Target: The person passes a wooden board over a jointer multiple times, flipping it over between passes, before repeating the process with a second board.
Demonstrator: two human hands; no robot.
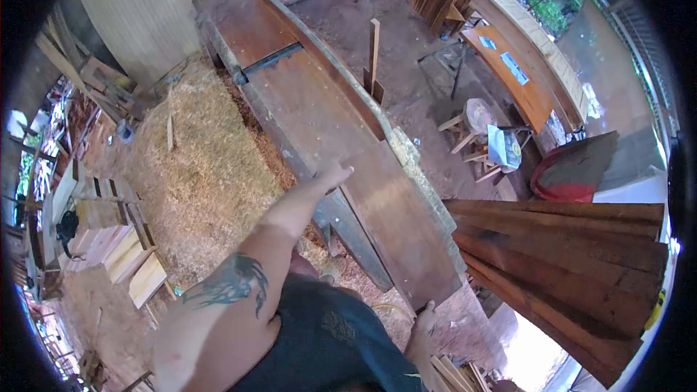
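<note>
A wide reddish-brown wooden board [396, 210] lies along the near part of a long wooden bench [305, 101]. My left hand [333, 176] is at the board's far left corner, closed at its edge with one digit stretched over the top. Most of its other fingers are hidden. My right hand [425, 317] grips the near end corner, thumb up and the fingers out of sight beneath. A dark slot [272, 59] crosses the bench farther off, and a raised fence [327, 65] runs along its right side.
Wood shavings [210, 145] heap up left of the bench. Stacked cut pieces [109, 225] lie at far left. Thick dark planks [566, 261] jut in from the right. Small stools [479, 116] and a curved orange-brown panel [515, 76] stand beyond.
</note>
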